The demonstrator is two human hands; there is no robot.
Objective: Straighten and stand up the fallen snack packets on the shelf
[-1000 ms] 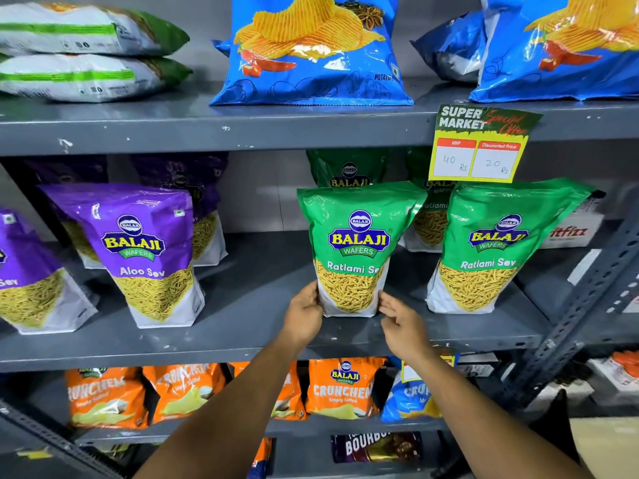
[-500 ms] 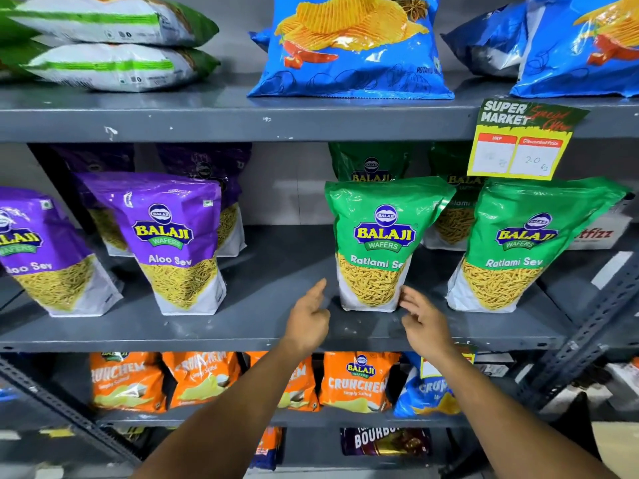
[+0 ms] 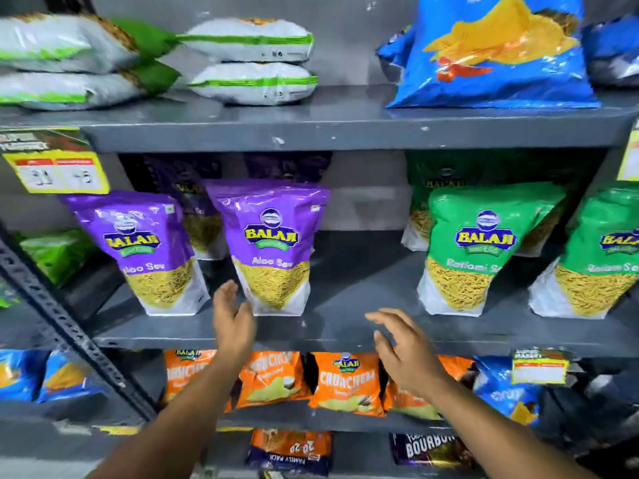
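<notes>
On the middle shelf (image 3: 345, 333) you have two purple Aloo Sev packets (image 3: 273, 247) in the front row and two green Ratlami Sev packets (image 3: 473, 250), all upright with their long axes vertical and labels facing you (more purple and green ones stand behind, too dark to count). Your left hand (image 3: 233, 323) and right hand (image 3: 408, 354), both spread open and empty, have left the green packet and shifted toward the purple one.
</notes>
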